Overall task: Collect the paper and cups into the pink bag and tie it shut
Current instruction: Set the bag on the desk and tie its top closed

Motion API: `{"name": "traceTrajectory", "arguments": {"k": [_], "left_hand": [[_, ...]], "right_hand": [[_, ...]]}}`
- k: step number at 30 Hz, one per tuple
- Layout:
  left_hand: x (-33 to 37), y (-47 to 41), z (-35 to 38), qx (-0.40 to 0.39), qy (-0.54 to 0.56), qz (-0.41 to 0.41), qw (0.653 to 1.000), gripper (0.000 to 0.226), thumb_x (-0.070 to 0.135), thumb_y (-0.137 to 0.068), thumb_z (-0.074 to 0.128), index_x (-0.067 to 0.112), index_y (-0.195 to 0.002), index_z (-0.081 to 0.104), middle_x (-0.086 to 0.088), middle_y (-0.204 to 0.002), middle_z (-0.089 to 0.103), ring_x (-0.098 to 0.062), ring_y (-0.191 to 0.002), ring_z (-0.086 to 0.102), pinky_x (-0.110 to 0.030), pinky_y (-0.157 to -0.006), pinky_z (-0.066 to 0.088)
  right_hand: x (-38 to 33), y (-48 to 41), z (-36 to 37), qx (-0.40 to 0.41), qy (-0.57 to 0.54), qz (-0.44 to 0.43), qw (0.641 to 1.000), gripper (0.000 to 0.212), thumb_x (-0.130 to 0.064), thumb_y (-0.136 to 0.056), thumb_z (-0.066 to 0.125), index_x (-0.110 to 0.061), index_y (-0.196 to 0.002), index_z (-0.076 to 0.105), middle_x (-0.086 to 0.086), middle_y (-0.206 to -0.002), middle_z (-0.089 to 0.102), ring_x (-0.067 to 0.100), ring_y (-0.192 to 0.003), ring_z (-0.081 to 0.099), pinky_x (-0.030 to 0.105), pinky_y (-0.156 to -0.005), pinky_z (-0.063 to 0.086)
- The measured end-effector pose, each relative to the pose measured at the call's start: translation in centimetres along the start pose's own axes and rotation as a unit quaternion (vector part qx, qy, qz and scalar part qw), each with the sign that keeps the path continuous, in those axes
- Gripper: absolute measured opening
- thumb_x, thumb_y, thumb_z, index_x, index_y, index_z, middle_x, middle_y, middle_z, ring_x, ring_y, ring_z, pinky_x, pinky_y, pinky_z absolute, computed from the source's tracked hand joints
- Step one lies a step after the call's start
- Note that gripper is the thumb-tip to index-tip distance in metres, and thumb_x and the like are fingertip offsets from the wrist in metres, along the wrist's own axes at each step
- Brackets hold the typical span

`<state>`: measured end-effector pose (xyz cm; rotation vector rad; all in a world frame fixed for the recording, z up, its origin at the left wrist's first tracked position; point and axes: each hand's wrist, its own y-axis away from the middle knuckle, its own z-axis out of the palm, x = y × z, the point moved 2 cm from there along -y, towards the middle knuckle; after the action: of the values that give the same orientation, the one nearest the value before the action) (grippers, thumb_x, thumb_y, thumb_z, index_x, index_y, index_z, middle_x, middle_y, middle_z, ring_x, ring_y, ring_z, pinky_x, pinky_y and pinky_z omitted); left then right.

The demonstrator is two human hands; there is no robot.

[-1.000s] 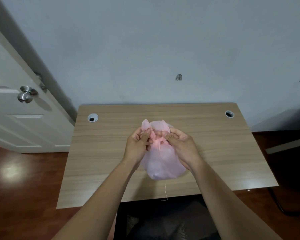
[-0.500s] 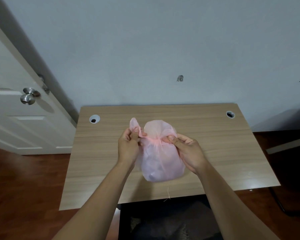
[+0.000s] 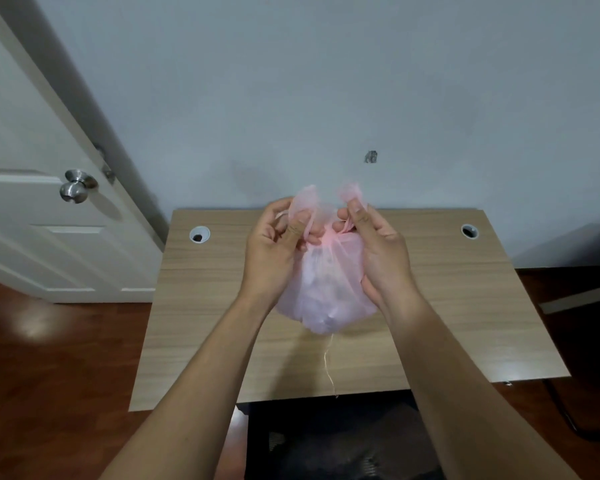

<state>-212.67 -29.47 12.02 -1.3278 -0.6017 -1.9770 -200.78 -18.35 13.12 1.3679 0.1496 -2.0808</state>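
Wooden tabletop (image 3: 430, 306) against a plain wall: bag tying in hand.
The pink bag (image 3: 326, 289) hangs above the tabletop; left hand (image 3: 274, 251) and right hand (image 3: 378, 251) fingers each pinch one flap. Film appears light, soft, slippery: grip near the neck.

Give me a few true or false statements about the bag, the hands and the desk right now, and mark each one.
1. Both hands pinch the pink bag at its top. True: the left hand and right hand each hold a handle loop.
2. Loose cups stand on the desk. False: none show on it.
3. The bag is opaque black. False: it is translucent pink.
4. A thin string hangs below the bag. True.
5. The door is on the right. False: it is on the left.
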Motion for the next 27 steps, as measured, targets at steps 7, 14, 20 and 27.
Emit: {"name": "traceTrajectory", "arguments": {"k": [7,14,20,27], "left_hand": [[-0.7,0.3,-0.7,-0.034,-0.039,-0.057,0.997,0.014,0.002,-0.100,0.071,0.010,-0.088,0.071,-0.004,-0.072,0.070,-0.012,-0.064,0.064,-0.022,-0.070,0.054],[-1.5,0.6,-1.0,-0.038,0.025,-0.113,0.993,0.029,0.001,-0.106,0.063,0.004,-0.134,0.057,-0.007,-0.067,0.070,-0.014,-0.052,0.061,-0.029,-0.063,0.055],[-2.0,1.0,-1.2,-0.035,0.050,-0.162,0.985,0.038,0.025,-0.098,0.073,-0.006,-0.120,0.069,-0.019,-0.079,0.067,-0.013,-0.056,0.054,-0.022,-0.060,0.047],[-2.4,1.8,-0.4,0.017,-0.002,-0.106,0.994,0.012,0.002,-0.101,0.071,0.008,-0.096,0.062,-0.010,-0.067,0.059,-0.014,-0.053,0.051,-0.025,-0.056,0.048]], "right_hand": [[0.3,-0.3,0.1,0.024,0.103,-0.009,0.994,0.018,-0.011,-0.098,0.083,-0.002,-0.106,0.070,0.012,-0.080,0.077,0.019,-0.067,0.073,0.030,-0.063,0.062],[1.2,0.7,0.4,-0.061,0.109,0.021,0.992,0.021,-0.009,-0.090,0.083,0.008,-0.101,0.078,0.025,-0.080,0.076,0.028,-0.066,0.072,0.040,-0.072,0.062],[0.9,1.0,-0.6,-0.184,0.243,0.034,0.952,0.037,-0.015,-0.116,0.056,0.015,-0.096,0.062,0.018,-0.088,0.073,0.034,-0.090,0.074,0.054,-0.101,0.057],[0.3,2.2,-0.7,-0.209,0.303,0.015,0.930,0.020,-0.031,-0.105,0.077,-0.017,-0.120,0.077,0.005,-0.103,0.084,0.023,-0.096,0.079,0.039,-0.101,0.060]]}}
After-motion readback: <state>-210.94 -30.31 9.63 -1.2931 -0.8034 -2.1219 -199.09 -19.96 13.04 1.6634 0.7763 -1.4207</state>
